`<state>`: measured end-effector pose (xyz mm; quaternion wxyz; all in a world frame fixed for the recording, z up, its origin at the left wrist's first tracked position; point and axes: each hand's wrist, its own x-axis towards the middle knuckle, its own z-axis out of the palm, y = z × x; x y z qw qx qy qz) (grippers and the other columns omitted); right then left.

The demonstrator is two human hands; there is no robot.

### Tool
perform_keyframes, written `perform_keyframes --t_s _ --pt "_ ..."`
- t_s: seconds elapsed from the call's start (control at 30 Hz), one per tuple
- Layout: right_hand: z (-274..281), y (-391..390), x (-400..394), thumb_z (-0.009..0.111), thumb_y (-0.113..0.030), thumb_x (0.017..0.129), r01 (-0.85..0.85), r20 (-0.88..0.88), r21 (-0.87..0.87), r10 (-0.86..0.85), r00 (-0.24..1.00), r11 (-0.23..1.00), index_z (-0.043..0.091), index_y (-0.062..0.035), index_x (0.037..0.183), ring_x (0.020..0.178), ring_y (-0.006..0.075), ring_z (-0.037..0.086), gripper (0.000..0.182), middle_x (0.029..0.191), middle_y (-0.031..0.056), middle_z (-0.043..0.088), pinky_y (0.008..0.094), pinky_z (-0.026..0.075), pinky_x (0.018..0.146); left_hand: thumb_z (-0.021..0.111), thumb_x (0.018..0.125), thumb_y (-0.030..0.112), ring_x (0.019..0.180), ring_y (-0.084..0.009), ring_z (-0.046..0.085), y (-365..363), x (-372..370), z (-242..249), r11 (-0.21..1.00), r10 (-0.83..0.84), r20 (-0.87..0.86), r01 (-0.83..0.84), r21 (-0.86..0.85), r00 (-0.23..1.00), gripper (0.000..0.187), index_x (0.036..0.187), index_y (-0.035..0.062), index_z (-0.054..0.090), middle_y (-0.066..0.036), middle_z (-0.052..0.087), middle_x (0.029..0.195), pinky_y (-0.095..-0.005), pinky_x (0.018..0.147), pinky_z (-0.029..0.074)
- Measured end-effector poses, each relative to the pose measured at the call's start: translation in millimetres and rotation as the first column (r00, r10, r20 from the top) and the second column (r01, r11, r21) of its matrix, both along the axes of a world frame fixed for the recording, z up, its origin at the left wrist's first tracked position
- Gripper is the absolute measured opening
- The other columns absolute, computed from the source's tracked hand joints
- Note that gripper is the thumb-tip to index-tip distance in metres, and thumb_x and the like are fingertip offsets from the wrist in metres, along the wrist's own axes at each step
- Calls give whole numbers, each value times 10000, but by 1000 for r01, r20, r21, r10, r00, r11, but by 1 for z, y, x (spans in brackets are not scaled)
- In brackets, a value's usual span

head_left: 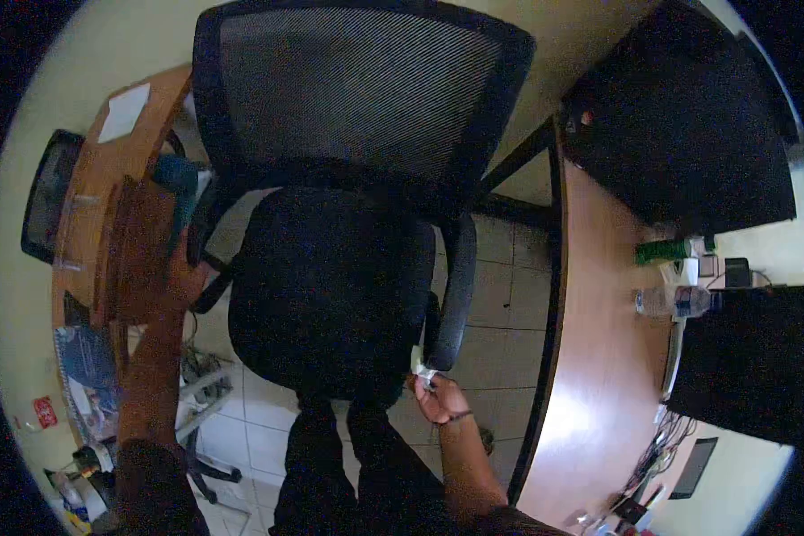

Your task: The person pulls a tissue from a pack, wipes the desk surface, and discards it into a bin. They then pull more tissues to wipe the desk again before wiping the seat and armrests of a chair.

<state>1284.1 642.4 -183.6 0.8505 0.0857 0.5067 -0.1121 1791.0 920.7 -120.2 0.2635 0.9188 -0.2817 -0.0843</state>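
Note:
A black office chair with a mesh back (357, 89) and a dark padded seat (330, 277) stands in front of me. My right hand (439, 399) is closed on a crumpled white tissue (422, 364), right at the front end of the chair's right armrest (456, 295). My left hand (184, 279) reaches along the chair's left side, beside the left armrest (207, 210). Its fingers are dim and partly lost against the dark parts there. Just beyond them shows a teal item (180, 179) near the wooden desk.
A wooden desk (89, 196) with a white paper (123, 113) is on the left. On the right, a long table (598, 357) holds plastic bottles (674, 302), dark monitors (732, 357) and tangled cables (661, 451). My legs (317, 456) stand close to the seat, on a tiled floor (500, 348).

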Motion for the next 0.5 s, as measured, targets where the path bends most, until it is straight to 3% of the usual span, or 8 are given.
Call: perform_keyframes --t_s 0.03,0.07,0.13,0.23,0.33,0.37,0.43,0.5 --pt "2 5 -4 576 -190 957 16 16 3 -16 1000 1000 621 -59 1137 816 266 668 227 1065 88 680 354 589 647 675 825 144 1365 -430 367 -38 -30 48 942 98 76 -117 314 992 860 1549 115 211 -252 340 1506 -527 1141 257" --pt "5 10 -19 587 -161 949 -136 -56 -353 124 991 926 628 -82 1118 860 270 665 190 1071 90 677 364 587 683 673 816 147 1348 -462 370 -66 -57 78 776 170 180 -244 581 969 872 1551 117 206 -260 339 1498 -566 1138 235" --pt "9 14 -44 608 -101 933 -406 -331 -831 248 910 379 641 -128 1079 947 279 659 151 1082 95 672 383 583 753 689 791 184 1271 -501 418 -85 -82 57 834 114 422 -318 450 899 869 1534 109 244 -273 373 1451 -616 1099 243" --pt "46 -3 -40 620 -47 919 -43 -57 -670 7 998 741 625 -117 1087 994 241 641 183 1077 81 667 379 555 795 694 782 222 1159 -431 529 -149 -174 46 977 -157 93 141 163 983 670 1390 78 451 -234 570 1250 -572 1055 326" --pt "93 -9 -14 609 -35 927 -81 -217 -787 -152 964 611 601 -92 1097 978 187 626 180 1046 73 655 361 545 809 695 831 525 1107 -374 617 -224 -282 14 959 -283 -440 257 -120 852 811 1394 7 423 -176 614 1270 -451 982 453" --pt "99 -10 -13 609 -35 927 -72 -211 -792 -162 964 607 601 -92 1097 978 187 626 180 1046 73 655 361 545 809 637 854 584 1146 -390 602 -245 -317 -31 947 -305 -443 218 -237 843 840 1406 -4 404 -197 607 1278 -454 987 457" --pt "107 -11 -16 596 -59 950 -89 -183 -905 -191 964 416 577 -46 1130 923 147 610 181 1007 58 641 320 533 773 578 876 614 1130 -444 591 -277 -365 -14 971 -182 -511 236 41 840 849 1379 -47 406 -288 592 1244 -478 973 467" --pt "95 -9 -31 589 -61 956 -239 -296 -924 -162 941 299 577 -31 1137 899 134 604 183 996 53 640 306 520 766 579 895 570 1015 -489 615 -275 -395 -20 985 -142 -410 89 -145 901 798 1334 -78 420 -334 614 1127 -508 875 504"
